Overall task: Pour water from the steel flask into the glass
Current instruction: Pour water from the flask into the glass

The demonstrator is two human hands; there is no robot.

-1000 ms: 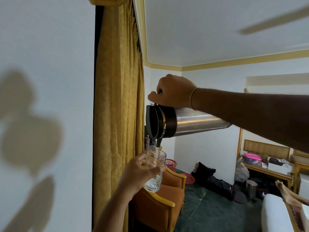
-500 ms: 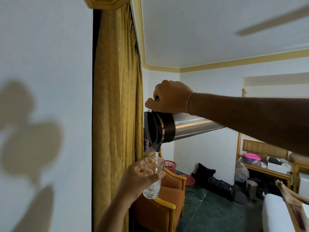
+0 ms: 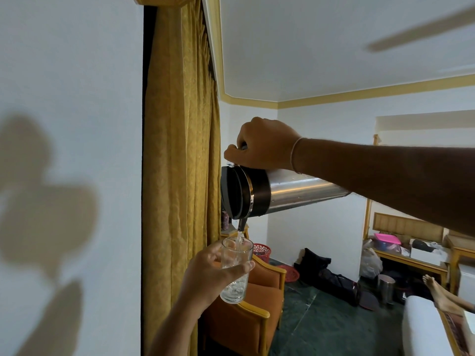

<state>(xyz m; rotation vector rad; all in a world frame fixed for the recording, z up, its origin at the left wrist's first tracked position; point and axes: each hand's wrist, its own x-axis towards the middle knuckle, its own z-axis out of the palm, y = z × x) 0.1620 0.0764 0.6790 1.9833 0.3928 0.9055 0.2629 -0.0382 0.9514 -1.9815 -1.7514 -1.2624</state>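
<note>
The right hand (image 3: 264,145) had its grip clamped on a steel flask (image 3: 282,192) tipped sideways, water streaming into a glass (image 3: 235,271) just below, gripped by the left hand (image 3: 208,276)

Gold curtain (image 3: 180,150) hangs down the left wall, orange armchair (image 3: 254,304) right below it — red basket (image 3: 262,249) behind, black bag (image 3: 329,276) and steel bin (image 3: 385,287) on the green floor (image 3: 334,327).

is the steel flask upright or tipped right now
Tipped. The steel flask lies almost level in the right hand, spout down, a thin stream falling into the glass held by the left hand.
</note>
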